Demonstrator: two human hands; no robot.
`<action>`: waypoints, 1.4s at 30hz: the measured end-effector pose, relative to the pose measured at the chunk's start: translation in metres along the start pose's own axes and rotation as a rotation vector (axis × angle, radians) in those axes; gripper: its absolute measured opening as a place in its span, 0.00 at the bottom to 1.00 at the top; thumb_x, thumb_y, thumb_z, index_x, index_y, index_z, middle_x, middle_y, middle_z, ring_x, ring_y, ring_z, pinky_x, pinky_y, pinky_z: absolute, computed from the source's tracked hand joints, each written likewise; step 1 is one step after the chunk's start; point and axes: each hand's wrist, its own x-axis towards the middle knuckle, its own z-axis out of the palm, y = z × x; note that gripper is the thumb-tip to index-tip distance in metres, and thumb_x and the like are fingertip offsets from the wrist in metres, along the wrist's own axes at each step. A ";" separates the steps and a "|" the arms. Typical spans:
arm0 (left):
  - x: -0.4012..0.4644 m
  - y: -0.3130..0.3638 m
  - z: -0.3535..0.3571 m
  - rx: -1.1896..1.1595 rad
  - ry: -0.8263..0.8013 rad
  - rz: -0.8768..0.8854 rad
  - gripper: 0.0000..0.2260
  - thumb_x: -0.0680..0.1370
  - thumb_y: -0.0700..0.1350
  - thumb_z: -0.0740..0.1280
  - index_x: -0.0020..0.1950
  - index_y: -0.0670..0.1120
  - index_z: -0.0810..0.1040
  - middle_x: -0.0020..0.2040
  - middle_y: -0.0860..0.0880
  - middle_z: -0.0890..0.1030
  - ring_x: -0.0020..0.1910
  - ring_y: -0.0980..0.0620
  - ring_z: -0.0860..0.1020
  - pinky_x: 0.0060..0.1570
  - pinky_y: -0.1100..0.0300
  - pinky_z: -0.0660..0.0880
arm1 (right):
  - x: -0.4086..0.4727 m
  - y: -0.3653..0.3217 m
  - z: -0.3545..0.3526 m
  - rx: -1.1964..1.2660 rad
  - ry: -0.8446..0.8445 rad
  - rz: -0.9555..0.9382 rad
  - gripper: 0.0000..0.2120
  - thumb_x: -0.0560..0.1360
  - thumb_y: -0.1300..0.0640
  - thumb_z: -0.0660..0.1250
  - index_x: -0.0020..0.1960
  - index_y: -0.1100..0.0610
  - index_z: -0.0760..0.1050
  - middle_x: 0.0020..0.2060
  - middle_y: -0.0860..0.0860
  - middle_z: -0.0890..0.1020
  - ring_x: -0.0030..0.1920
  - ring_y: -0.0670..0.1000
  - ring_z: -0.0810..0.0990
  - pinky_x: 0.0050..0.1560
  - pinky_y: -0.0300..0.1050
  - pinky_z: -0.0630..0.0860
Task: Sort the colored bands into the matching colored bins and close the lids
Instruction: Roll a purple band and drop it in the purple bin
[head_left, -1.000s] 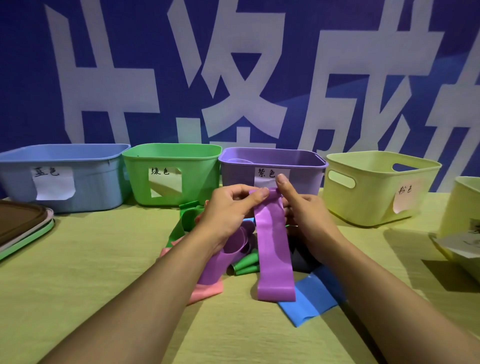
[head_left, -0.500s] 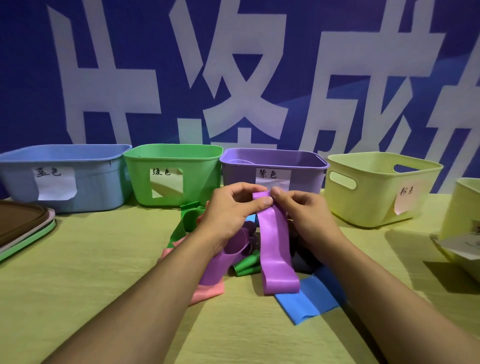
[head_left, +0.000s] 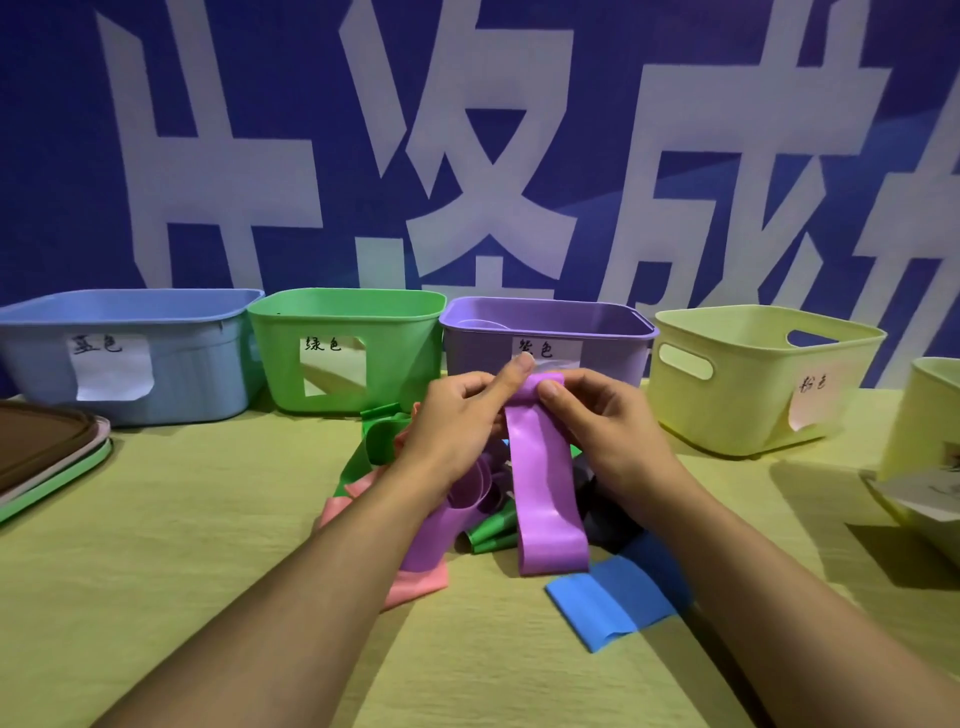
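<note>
Blue banner wall behind the yellow-green table (head_left: 156, 545). Our left hand (head_left: 457, 421) and right hand (head_left: 602, 421) both pinch the purple band (head_left: 543, 493) near the purple bin (head_left: 613, 343). We'd lift it clear, then drop it straight in.

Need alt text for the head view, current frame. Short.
Both hands, left hand and right hand, pinch the top of a purple band above a pile of mixed bands on a yellow-green table. Behind stand open blue, green, purple and pale yellow bins; stacked lids lie at far left.
</note>
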 end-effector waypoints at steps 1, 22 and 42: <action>0.001 -0.002 0.000 0.029 0.006 -0.001 0.29 0.65 0.73 0.74 0.46 0.48 0.88 0.44 0.43 0.88 0.48 0.40 0.87 0.60 0.39 0.80 | 0.000 0.000 0.000 -0.010 -0.006 -0.014 0.11 0.78 0.52 0.69 0.56 0.57 0.83 0.49 0.53 0.87 0.52 0.53 0.85 0.54 0.48 0.81; 0.000 0.000 0.000 -0.006 0.011 0.078 0.05 0.74 0.47 0.78 0.45 0.46 0.86 0.43 0.47 0.88 0.45 0.50 0.85 0.52 0.53 0.81 | -0.005 -0.012 0.005 0.052 0.072 0.152 0.18 0.81 0.41 0.66 0.53 0.53 0.87 0.48 0.54 0.88 0.51 0.56 0.86 0.56 0.58 0.80; -0.003 0.001 0.004 -0.116 -0.103 0.027 0.14 0.74 0.45 0.77 0.57 0.46 0.81 0.53 0.41 0.86 0.51 0.47 0.85 0.56 0.53 0.80 | -0.002 -0.008 -0.001 0.098 0.115 0.028 0.07 0.74 0.53 0.74 0.50 0.53 0.86 0.47 0.56 0.88 0.50 0.56 0.86 0.56 0.58 0.82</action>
